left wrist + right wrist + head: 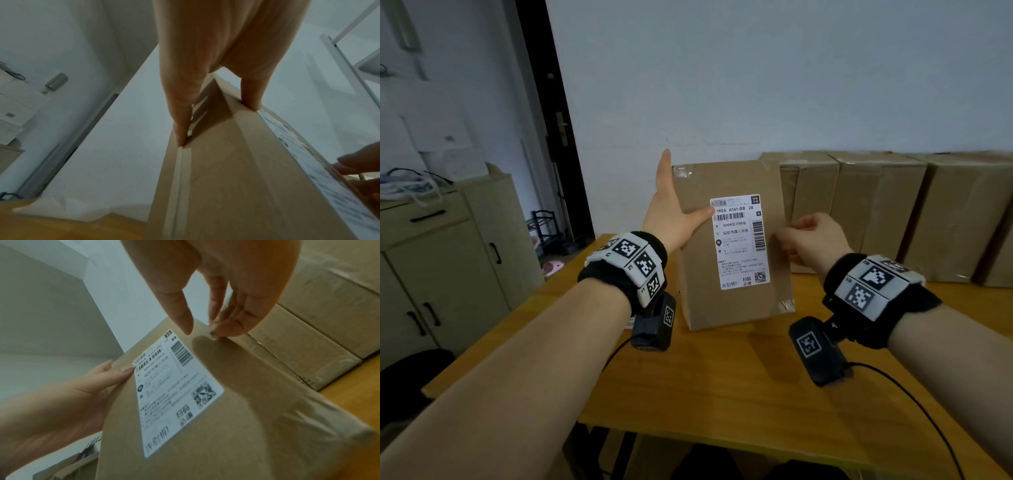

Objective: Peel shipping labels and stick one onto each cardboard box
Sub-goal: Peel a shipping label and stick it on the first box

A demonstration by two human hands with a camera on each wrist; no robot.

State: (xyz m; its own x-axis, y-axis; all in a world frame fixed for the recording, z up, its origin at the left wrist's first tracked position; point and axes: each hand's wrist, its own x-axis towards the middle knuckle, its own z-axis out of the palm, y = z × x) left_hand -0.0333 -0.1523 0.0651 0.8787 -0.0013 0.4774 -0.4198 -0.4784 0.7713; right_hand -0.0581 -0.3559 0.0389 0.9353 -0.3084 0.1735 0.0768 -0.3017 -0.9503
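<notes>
A brown cardboard box (736, 305) stands tilted on its lower edge on the wooden table (722, 394). A white shipping label (739, 243) is stuck flat on its front face. My left hand (674, 202) steadies the box's left edge. Its fingers (180, 113) lie straight along the side, and its thumb (251, 94) presses the front at the label's (308, 162) upper corner. My right hand (801, 236) is at the box's right edge, beside the label (174, 391). Its fingers are loosely curled, the tips touch the cardboard (246, 418), and it holds nothing.
A row of several cardboard boxes (893, 212) lines the wall at the back right. A beige cabinet (448, 257) stands left of the table. A white sheet (68, 211) lies on the table behind the held box. Black cables (914, 397) trail from both wrist cameras.
</notes>
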